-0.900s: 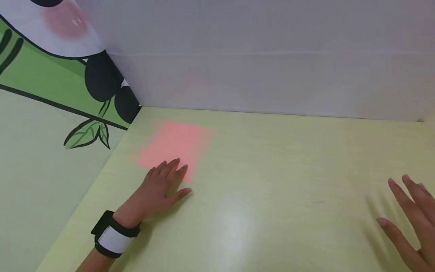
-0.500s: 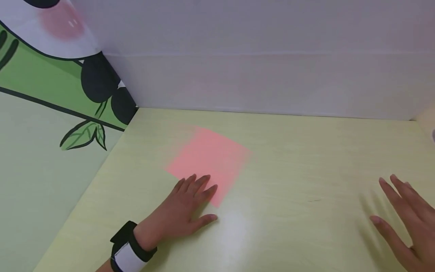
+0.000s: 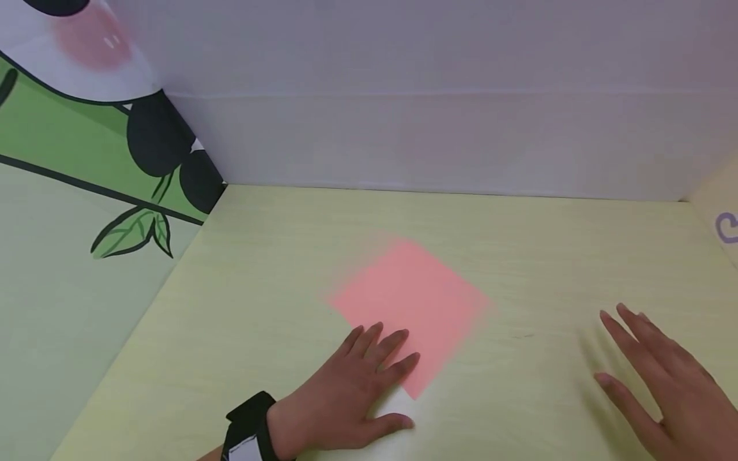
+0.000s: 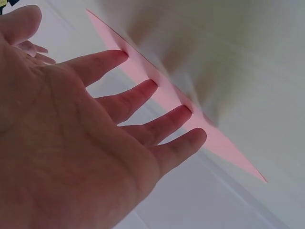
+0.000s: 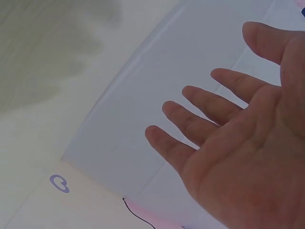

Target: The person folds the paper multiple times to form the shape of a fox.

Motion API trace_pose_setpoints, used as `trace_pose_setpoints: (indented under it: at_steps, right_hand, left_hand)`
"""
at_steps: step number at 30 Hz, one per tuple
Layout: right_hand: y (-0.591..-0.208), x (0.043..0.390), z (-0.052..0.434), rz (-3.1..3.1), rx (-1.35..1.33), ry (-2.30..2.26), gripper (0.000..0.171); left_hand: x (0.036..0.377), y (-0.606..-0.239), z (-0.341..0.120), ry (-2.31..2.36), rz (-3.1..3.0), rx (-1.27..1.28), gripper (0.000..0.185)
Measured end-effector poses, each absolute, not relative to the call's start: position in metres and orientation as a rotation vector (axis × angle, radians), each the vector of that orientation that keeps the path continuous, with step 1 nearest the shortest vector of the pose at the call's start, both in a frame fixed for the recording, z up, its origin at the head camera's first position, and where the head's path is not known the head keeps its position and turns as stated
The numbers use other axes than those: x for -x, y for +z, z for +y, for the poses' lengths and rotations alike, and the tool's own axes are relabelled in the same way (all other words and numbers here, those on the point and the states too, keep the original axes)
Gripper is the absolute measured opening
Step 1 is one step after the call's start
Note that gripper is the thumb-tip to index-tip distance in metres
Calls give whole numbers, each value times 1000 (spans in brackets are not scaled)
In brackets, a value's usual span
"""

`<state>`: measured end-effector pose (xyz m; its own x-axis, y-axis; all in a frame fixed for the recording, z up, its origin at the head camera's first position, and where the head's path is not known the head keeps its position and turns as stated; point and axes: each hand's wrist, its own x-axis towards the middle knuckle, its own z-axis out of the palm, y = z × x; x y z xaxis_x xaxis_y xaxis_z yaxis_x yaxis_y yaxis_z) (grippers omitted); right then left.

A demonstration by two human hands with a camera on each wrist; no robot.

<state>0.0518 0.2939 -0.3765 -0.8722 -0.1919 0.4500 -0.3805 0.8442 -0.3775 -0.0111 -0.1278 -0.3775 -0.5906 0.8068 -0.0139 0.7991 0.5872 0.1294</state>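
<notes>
Pale-green bench (image 3: 242, 307), white wall behind: my left hand (image 3: 352, 397), fingers flat on the pink paper (image 3: 412, 304), has slid the sheet from the far-left corner toward the middle. My right hand (image 3: 657, 378) hovers spread wide, holding nothing, well apart from it.

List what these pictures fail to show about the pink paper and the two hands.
- Pink paper: edges motion-blurred in the head view; its near-left part is hidden under the left hand.
- Right hand: wrist cut off by the frame edge; table contact unclear.
- Left wrist view: paper seen edge-on, shape unreadable.
</notes>
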Motion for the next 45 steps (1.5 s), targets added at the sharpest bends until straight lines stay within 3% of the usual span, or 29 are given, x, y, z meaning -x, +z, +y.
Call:
trace_pose_setpoints:
  at_steps: [17,32,45]
  right_hand:
    - [-378,-57,260,-2761,-562,501,76]
    - [-406,-59,210,-2676,-858,300,60]
    - [-417,-63,200,-2642,-898,224,63]
  left_hand:
    - [3,-381,-111,108,2748,-1559,75]
    - [-5,-379,-99,94,2658,-1547,76]
    - [-5,-378,-99,96,2675,-1566,76]
